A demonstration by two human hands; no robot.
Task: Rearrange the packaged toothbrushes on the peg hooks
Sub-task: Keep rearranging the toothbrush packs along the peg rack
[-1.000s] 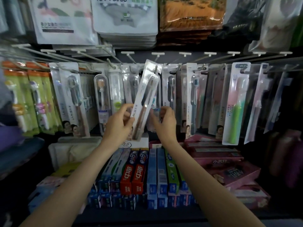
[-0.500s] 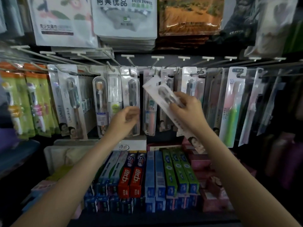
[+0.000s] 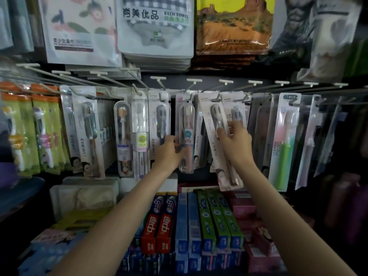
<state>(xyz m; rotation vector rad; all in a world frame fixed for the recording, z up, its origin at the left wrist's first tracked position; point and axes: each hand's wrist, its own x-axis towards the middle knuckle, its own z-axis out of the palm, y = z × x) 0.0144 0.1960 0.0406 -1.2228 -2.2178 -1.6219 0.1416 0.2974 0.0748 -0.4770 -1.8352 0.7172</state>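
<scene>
The right hand (image 3: 235, 143) pinches one white-carded toothbrush pack (image 3: 216, 136), tilted, its top at a peg hook (image 3: 214, 100). The left hand's (image 3: 169, 151) fingers curl on a clear-blistered pink toothbrush pack (image 3: 186, 124).

Both forearms and hands (image 3: 235, 143) are bare, no sleeves.

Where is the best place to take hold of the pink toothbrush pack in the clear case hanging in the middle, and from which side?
Probably the lower half of the pink toothbrush pack, pinched across its narrow width from the front and below. It hangs upright from its peg hook, so the bottom end is free; the left hand already reaches there, though its grip is unclear.
</scene>
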